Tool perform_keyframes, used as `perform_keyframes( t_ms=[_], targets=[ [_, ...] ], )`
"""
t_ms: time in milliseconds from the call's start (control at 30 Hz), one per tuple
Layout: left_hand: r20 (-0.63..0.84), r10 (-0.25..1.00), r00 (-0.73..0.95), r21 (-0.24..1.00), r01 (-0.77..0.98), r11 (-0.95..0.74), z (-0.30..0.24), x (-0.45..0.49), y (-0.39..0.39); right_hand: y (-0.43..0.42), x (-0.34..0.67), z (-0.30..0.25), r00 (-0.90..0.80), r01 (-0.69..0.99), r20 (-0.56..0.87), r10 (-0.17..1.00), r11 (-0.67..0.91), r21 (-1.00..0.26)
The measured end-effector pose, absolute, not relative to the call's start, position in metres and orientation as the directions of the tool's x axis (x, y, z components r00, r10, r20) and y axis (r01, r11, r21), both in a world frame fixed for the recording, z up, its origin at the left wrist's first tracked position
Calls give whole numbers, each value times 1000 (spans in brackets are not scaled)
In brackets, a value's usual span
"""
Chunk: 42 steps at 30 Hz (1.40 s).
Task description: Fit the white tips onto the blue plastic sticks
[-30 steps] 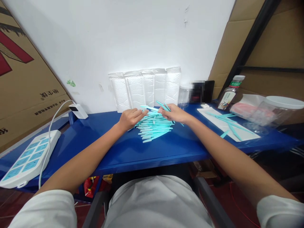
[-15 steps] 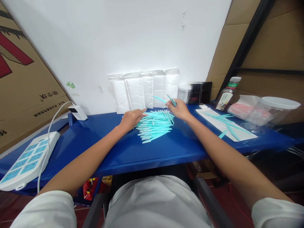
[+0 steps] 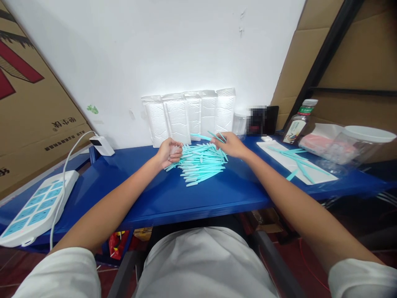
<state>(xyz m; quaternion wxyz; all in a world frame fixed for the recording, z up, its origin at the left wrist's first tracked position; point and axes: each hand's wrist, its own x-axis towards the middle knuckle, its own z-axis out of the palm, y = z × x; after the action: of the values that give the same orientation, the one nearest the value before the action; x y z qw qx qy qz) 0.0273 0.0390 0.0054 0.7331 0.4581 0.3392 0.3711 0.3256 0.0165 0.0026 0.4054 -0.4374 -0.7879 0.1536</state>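
Observation:
A heap of thin turquoise sticks [image 3: 203,165], each with a paler end, lies on the blue table in front of me. At the heap's left edge is my left hand [image 3: 170,153], its fingers curled in with the palm side partly turned up; whatever is in them, if anything, cannot be made out. Over the back right of the heap, my right hand [image 3: 229,145] pinches a few turquoise sticks [image 3: 215,135] that point up and to the left. Their exact kind is not clear.
White padded mailers [image 3: 176,120] lean on the wall behind the heap. On the right are a white sheet [image 3: 269,148] bearing more sticks, a bottle [image 3: 296,124] and a clear jar [image 3: 356,145]. A power strip [image 3: 40,207] and a white device [image 3: 102,145] lie left.
My left hand has moved slightly left and turned, its fingers now curled instead of reaching over the heap. My right hand has dipped a little lower with its sticks.

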Motion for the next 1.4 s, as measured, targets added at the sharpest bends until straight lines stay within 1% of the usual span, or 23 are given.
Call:
perform_keyframes(
  t_ms=[100, 367, 533, 600, 700, 833, 933, 1033, 1133, 1233, 1400],
  targets=[
    [-143, 858, 494, 923, -247, 296, 5, 26, 39, 17, 327, 3, -274, 570, 491, 827, 551, -609],
    [-34, 874, 484, 980, -155, 124, 1, 30, 35, 14, 326, 6, -278, 561, 493, 824, 556, -613],
    [24, 934, 356, 998, -66, 0, -2, 36, 33, 4, 321, 12, -345, 498, 453, 822, 570, -654],
    [36, 947, 320, 998, -66, -15, -2, 37, 32, 0, 319, 14, -377, 480, 418, 826, 560, -675],
    [25, 947, 321, 996, -92, 5, 1, 37, 30, -3, 318, 15, -410, 475, 379, 829, 549, -688],
    [0, 942, 334, 987, -149, 53, 4, 36, 29, -2, 319, 14, -421, 486, 365, 830, 546, -682],
    [40, 938, 346, 989, -146, 12, 3, 37, 30, -1, 319, 13, -418, 492, 369, 830, 548, -676],
    [94, 937, 337, 993, -104, -62, 1, 37, 31, 1, 319, 12, -397, 480, 394, 829, 554, -680],
    [120, 940, 318, 991, -99, -93, 1, 37, 33, 3, 319, 11, -377, 428, 427, 822, 563, -707],
    [125, 941, 314, 987, -135, -86, 1, 37, 35, 4, 320, 11, -331, 407, 450, 829, 556, -724],
    [107, 938, 328, 982, -182, -49, 1, 36, 37, 6, 323, 11, -181, 392, 477, 860, 508, -767]
  ],
)
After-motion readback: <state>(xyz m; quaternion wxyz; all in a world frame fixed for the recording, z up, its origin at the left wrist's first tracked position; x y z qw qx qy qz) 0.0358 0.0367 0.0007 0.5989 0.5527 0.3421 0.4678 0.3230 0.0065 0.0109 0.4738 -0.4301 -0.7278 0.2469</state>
